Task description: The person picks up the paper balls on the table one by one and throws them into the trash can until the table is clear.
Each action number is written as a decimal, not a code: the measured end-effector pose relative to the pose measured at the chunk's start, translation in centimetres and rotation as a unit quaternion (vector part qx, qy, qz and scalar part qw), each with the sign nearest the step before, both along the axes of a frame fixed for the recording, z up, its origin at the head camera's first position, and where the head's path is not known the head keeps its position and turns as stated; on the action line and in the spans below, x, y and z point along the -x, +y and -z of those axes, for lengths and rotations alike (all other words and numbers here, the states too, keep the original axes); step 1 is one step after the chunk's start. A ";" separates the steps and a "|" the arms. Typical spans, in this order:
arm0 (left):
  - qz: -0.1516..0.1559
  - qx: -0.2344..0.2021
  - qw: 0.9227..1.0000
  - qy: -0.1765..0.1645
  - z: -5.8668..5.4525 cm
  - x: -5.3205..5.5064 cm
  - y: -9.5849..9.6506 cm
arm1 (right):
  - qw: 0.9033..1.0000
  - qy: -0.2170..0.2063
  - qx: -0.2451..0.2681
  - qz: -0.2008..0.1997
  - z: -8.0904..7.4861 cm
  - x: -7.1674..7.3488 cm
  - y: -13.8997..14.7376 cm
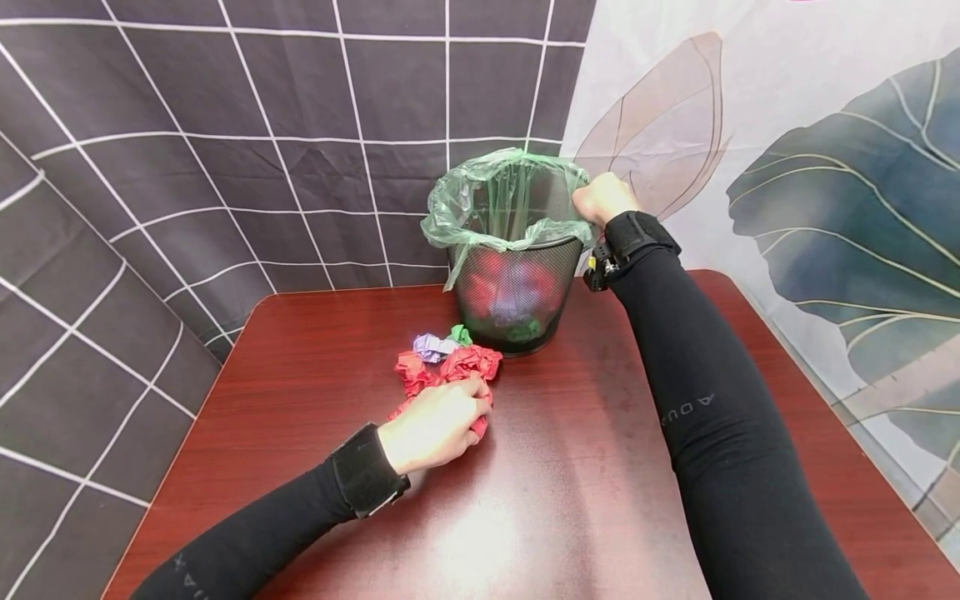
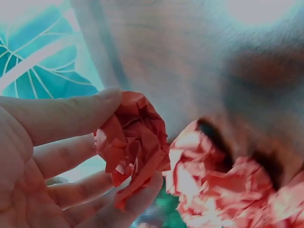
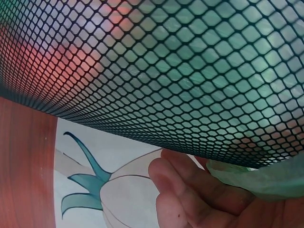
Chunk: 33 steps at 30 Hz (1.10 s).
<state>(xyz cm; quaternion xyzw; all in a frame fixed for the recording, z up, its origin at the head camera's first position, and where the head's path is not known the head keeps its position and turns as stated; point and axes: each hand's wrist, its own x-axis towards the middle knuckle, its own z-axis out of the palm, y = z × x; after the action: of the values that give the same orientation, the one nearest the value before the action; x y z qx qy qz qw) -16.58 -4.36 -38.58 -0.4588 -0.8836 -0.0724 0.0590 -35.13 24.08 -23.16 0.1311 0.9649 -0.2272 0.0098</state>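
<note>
My left hand (image 1: 438, 423) pinches a crumpled red paper ball (image 2: 135, 142) between thumb and fingers, low over the table. Close by lie more red paper balls (image 1: 471, 362), a lilac one (image 1: 433, 347) and a green one (image 1: 461, 335). At the back stands a black wire-mesh wastebasket (image 1: 551, 275), with a green plastic bag (image 1: 457, 204) lining it and folded over its rim. My right hand (image 1: 604, 200) grips the rim on its right side, fingers curled outside the mesh in the right wrist view. Red, lilac and green crumpled paper shows through the mesh.
The reddish-brown wooden table (image 1: 315, 367) carries all of this. A dark cloth with a white grid (image 1: 292, 92) hangs behind and at the left. Behind the right side is a white cloth with large leaf prints (image 1: 862, 200).
</note>
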 end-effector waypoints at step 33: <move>0.002 -0.145 0.986 0.084 -12.1 4.8 1.9 | 1.000 -0.002 0.012 0.005 0.0 0.1 0.0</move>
<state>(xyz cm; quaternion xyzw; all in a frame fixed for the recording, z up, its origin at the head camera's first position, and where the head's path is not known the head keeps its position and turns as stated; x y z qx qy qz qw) -21.36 -2.49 -26.45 -0.4517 -0.8548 -0.1608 0.1988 -35.22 24.06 -23.18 0.1359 0.9614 -0.2389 0.0125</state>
